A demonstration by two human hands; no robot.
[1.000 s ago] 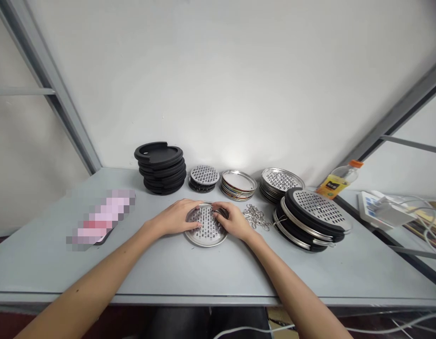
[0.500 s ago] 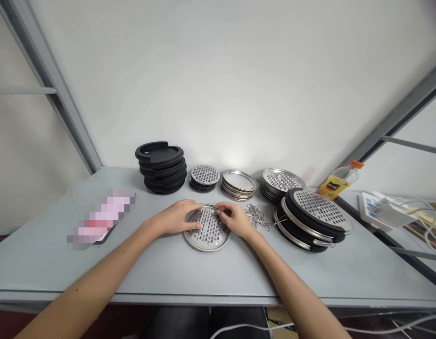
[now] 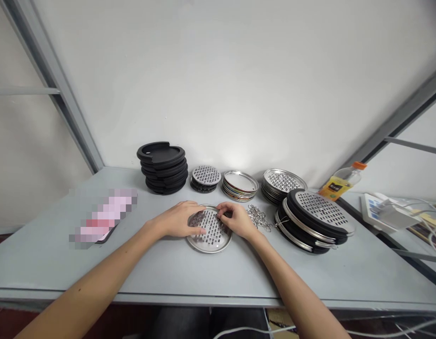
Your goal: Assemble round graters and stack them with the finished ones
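A round metal grater plate (image 3: pixel 211 238) with a raised rim lies on the table between both hands. My left hand (image 3: pixel 180 219) rests over its left side, fingers stretched along the far rim and thumb extended above the perforated face. At the far right rim, my right hand (image 3: pixel 238 219) has thumb and forefinger pinched together; whatever may be between them is too small to make out. Just right of that hand lies a pile of small metal clasps or chains (image 3: pixel 259 218).
Along the wall stand black ring-shaped bases (image 3: pixel 163 169), small grater discs (image 3: pixel 206 176), plain lids (image 3: pixel 240 183) and larger graters (image 3: pixel 283 181). Assembled black-and-metal containers (image 3: pixel 315 219) sit at right, near a bottle (image 3: pixel 341 181) and power strip (image 3: pixel 380 213). A blurred phone (image 3: pixel 106 219) lies left.
The whole view has shifted slightly. My left thumb has lifted a little off the grater plate's face; my right hand keeps its pinch at the far rim.
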